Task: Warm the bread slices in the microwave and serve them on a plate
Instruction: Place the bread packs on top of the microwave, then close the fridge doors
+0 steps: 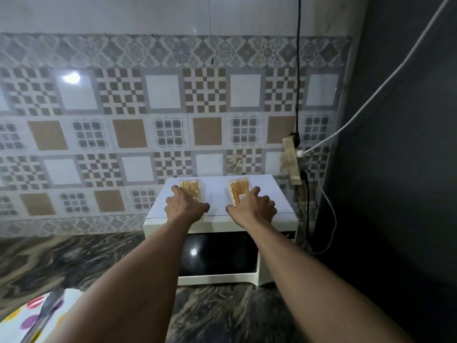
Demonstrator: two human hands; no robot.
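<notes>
Dotted plate (pixel 27 318) at 7 o'clock on marbled counter (pixel 74 263). White microwave (pixel 222 253) at centre (door closed). On its top, near 12 o'clock: left hand (pixel 185 206) curled around left bread pack (pixel 190 187); right bread pack (pixel 238 190) gripped likewise by right hand (pixel 254 206).

Head-worn view looks down at microwave (pixel 222 256).

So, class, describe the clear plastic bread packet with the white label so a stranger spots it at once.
Find the white box-shaped microwave on the dark marbled stone counter. Two clear packets of golden bread slices lie on its top. Yours is the right packet, held by the right hand: unlike the left packet, it bears a white label.
</notes>
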